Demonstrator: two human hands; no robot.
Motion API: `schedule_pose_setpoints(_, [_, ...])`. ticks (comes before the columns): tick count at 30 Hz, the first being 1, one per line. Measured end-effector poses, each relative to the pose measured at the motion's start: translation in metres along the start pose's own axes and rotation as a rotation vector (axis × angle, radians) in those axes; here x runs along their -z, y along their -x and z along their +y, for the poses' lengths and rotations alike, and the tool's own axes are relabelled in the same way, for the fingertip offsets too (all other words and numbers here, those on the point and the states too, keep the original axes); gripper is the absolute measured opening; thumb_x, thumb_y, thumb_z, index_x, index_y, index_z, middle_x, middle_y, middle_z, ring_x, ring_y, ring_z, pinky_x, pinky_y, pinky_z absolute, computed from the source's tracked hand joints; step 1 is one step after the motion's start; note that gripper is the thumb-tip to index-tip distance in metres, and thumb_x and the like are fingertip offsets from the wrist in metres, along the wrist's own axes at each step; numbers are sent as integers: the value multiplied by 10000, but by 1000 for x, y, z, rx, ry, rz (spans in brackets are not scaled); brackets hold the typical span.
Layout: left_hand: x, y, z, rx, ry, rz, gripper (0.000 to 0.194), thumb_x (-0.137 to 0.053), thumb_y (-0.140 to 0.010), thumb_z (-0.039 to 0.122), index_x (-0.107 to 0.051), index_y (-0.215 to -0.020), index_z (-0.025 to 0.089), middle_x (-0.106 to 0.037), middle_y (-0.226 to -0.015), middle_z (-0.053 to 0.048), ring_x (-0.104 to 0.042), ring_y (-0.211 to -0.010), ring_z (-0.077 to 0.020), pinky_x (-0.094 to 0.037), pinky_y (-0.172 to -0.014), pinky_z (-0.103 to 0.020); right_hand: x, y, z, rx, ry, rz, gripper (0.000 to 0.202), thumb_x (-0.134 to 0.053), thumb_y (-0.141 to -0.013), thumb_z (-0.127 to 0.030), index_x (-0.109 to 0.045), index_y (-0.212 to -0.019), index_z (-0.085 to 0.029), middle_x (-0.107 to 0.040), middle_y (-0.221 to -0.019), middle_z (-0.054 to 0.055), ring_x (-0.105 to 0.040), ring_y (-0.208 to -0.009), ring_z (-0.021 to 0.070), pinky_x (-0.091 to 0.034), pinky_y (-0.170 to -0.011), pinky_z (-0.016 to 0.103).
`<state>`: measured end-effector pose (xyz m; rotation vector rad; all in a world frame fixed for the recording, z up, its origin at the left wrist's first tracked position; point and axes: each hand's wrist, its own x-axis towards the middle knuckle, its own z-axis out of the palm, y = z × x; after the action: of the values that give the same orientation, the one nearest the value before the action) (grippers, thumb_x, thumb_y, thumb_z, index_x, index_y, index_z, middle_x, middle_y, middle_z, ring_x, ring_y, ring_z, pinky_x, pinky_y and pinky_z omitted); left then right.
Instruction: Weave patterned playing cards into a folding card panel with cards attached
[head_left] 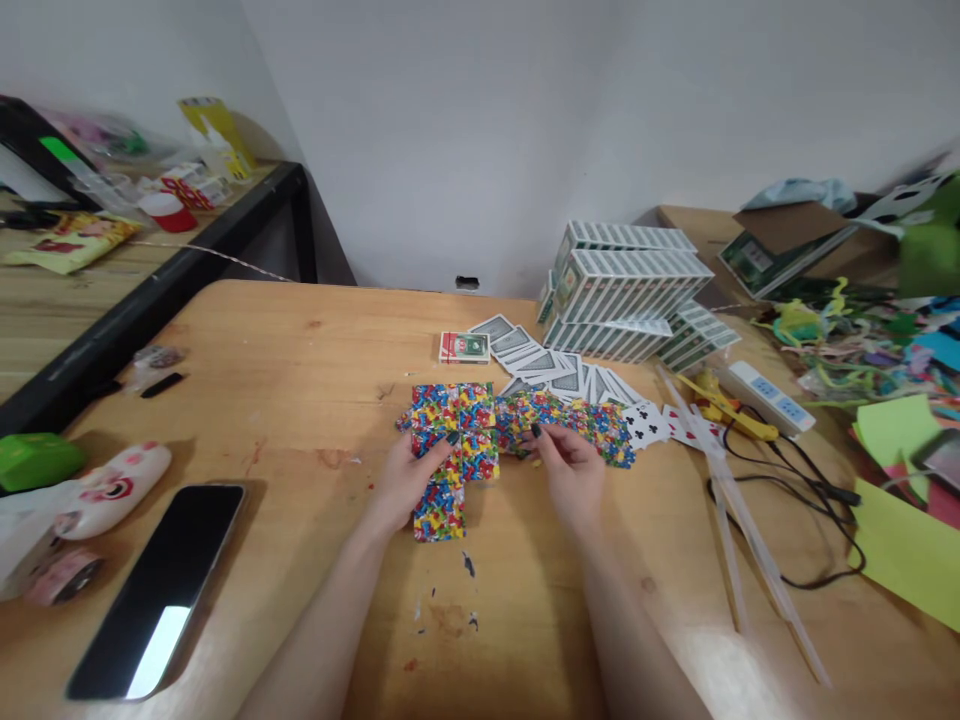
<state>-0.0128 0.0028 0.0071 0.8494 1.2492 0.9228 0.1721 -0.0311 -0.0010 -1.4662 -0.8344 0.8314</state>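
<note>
Several multicoloured patterned squares (439,512) form a joined shape near the table's middle. My left hand (412,477) is closed at its left side, with the thumb laid over a square. More of the same bright patterned pieces (611,430) lie in a row to the right. At the near edge of that row is my right hand (574,470), thumb and fingers pinched together; what they hold, if anything, is too small to tell. Beyond the squares lie a red and green card box (465,347) and spread grey-backed playing cards (536,362).
Stacked striped card boxes (630,285) stand at the back right. Clear plastic strips (750,540), black cables (799,470) and a power strip (769,397) lie right. A phone (157,590) and a white toy (120,490) are at the left.
</note>
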Motion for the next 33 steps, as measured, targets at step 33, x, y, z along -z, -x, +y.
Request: schedule_pose_setpoints(33, [5,-4,-3,-218,-48,2,402,-616,-683,332,-474,-1034,196,-620,-994,-49,-591,-896,-208,-467,-764,-337,13,-18,11,349,760,204,407,-578,-684,-438,-596,-997,-178,-593,-1039,117,-436,-1020,313,-297,-841,466])
